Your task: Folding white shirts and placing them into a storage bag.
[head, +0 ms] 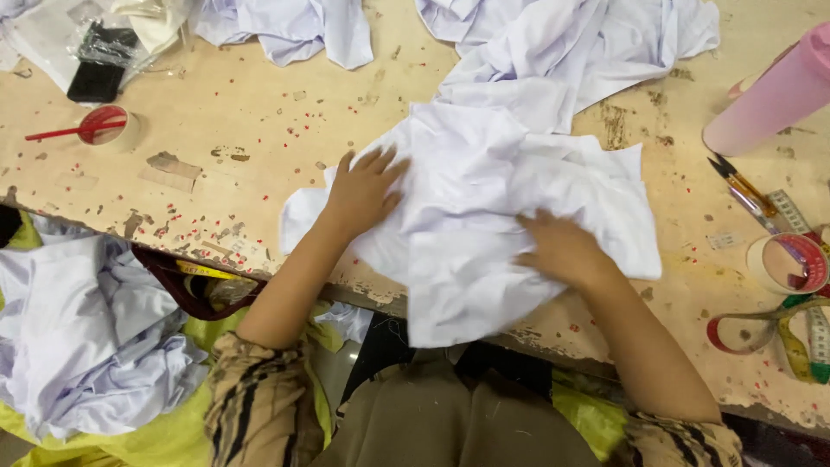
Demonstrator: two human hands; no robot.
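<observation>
Both hands lie flat and open on a white cloth piece (pixel 484 225) at the near edge of the worn table (pixel 259 147); they press it and grip nothing. The left hand (pixel 363 192) is on its left part, the right hand (pixel 562 249) near its lower right. The piece looks still wrinkled and only partly folded, so smoothing seems unfinished. More white cloth (pixel 562 43) waits behind, and another heap (pixel 86 337) lies below the table at left.

Clear plastic bag (pixel 104 43), table's far-left corner (pixel 52 121)
</observation>
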